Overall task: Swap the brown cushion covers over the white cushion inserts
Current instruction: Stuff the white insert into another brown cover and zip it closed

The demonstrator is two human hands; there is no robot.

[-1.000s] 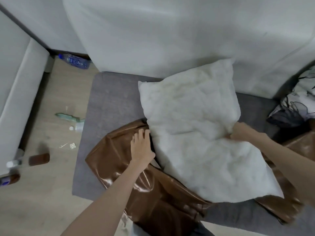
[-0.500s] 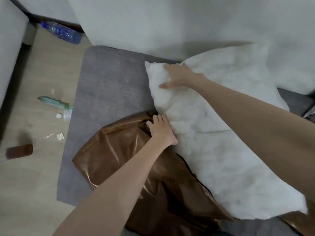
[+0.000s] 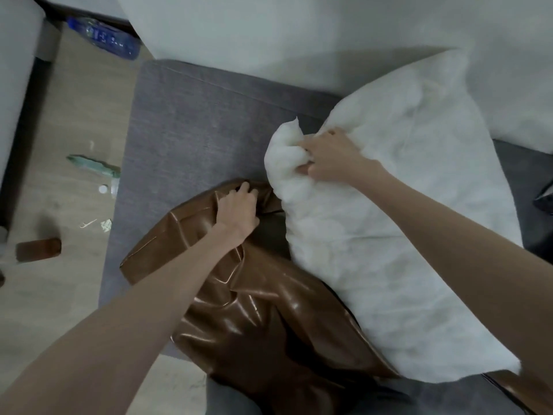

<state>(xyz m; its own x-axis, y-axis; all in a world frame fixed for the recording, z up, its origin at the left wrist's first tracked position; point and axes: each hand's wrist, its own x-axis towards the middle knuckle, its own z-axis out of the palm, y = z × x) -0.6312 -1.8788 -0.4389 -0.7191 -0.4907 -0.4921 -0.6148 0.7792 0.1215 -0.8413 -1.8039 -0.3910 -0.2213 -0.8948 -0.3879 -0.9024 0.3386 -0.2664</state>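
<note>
A shiny brown cushion cover (image 3: 245, 319) lies crumpled on the grey sofa seat (image 3: 194, 127). My left hand (image 3: 238, 212) grips its upper edge, at the dark opening beside the insert. A white cushion insert (image 3: 404, 235) lies to the right, its lower part overlapping the cover. My right hand (image 3: 332, 155) grips the insert's upper left corner and bunches it into a lump. A corner of a second brown cover (image 3: 526, 390) shows at the bottom right.
White sofa back cushions (image 3: 299, 31) rise behind the seat. On the wooden floor at left lie a blue-labelled plastic bottle (image 3: 104, 37), a green wrapper (image 3: 92, 166), small scraps and a brown object (image 3: 39, 249). A dark patterned fabric (image 3: 543, 199) peeks in at the right edge.
My right hand moved from the insert's right side to its upper left corner and now squeezes it. My left hand went from lying flat to gripping the cover's edge.
</note>
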